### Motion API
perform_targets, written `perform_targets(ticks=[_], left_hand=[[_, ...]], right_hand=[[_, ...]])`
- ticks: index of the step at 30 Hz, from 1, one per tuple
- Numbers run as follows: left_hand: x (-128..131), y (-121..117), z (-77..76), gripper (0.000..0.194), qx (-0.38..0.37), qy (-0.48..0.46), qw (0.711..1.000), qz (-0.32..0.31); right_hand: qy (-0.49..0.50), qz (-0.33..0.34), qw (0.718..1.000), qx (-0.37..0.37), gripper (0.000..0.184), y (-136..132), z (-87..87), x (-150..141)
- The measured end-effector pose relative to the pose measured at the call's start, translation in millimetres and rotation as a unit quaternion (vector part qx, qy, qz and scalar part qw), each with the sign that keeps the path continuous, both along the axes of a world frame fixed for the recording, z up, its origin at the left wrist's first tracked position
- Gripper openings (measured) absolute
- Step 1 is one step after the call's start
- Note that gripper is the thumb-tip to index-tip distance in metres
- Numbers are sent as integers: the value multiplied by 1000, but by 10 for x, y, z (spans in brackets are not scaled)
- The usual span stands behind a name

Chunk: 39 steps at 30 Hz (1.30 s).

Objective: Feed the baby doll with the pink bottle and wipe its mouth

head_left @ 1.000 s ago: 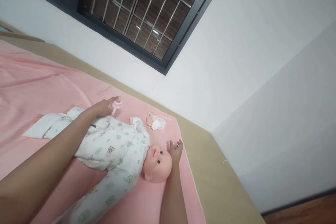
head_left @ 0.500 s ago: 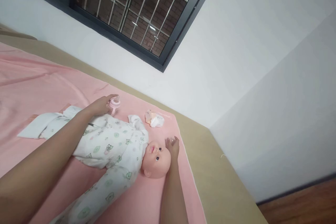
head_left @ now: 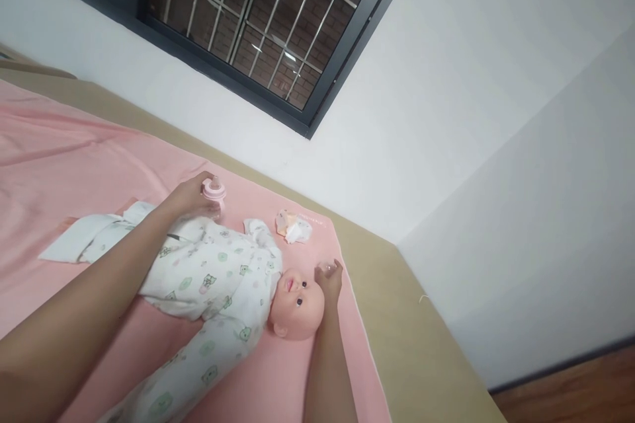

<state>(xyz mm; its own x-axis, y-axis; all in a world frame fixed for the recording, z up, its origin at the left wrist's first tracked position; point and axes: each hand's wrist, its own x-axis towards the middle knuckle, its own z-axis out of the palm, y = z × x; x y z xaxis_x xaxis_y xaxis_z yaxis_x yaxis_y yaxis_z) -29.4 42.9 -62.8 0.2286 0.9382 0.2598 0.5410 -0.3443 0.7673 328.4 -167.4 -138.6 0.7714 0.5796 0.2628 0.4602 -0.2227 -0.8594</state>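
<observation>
A baby doll (head_left: 218, 271) in a white printed outfit lies on its back, its head toward the right. My left hand (head_left: 190, 195) reaches over its body, fingers wrapped round a pink baby bottle (head_left: 215, 193) with a clear teat that points up. Beyond the doll's head, my right hand (head_left: 331, 285) has its fingers curled round a small clear cap (head_left: 326, 269), which looks like a bottle cover. The right forearm passes close beside the head.
The doll lies on a pink sheet (head_left: 30, 291) over a tan surface (head_left: 397, 317). A crumpled white and orange cloth item (head_left: 294, 227) sits near the far edge. Behind are a white wall (head_left: 357, 172) and a dark-framed barred window (head_left: 248, 20).
The bottle in my left hand has tilted a little, turning its teat more upright. My right hand still holds the clear cap, shifted slightly. The doll stays in place.
</observation>
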Motion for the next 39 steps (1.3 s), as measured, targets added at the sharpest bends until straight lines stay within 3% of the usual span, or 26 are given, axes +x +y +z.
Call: perform_targets(ticks=[4,8,9,13,17,22,29,32,35,39], left_hand=[[46,-137,229,70,24,-86,996,-32],[186,-465,523,68,18,-151,982,-116],[234,-568,591,68,21,-151,979,-139],[436,-1002,786,62,55,-119,962,-239],[577,-1377,873,61,86,-70,950,-293],[632,-1602,905,62,89,-59,946,-306],[624,-1655,940,58,100,-52,947,-301],[615,-1665,957,58,105,-55,946,-300],[606,-1676,968,61,107,-54,948,-293],[600,-1703,956,55,118,-40,948,-293]], right_hand=[[42,-17,998,34,78,33,204,-9],[72,-5,991,113,77,103,681,-134],[91,9,983,161,77,98,830,-212],[102,141,949,263,69,-53,1390,-685],[48,248,920,301,66,-290,1702,-1152],[29,294,920,256,61,-414,1765,-1386],[-6,345,922,173,56,-374,1679,-1448],[9,368,919,141,64,-386,1665,-1498],[29,372,919,131,77,-393,1662,-1535],[32,351,924,151,74,-377,1653,-1547]])
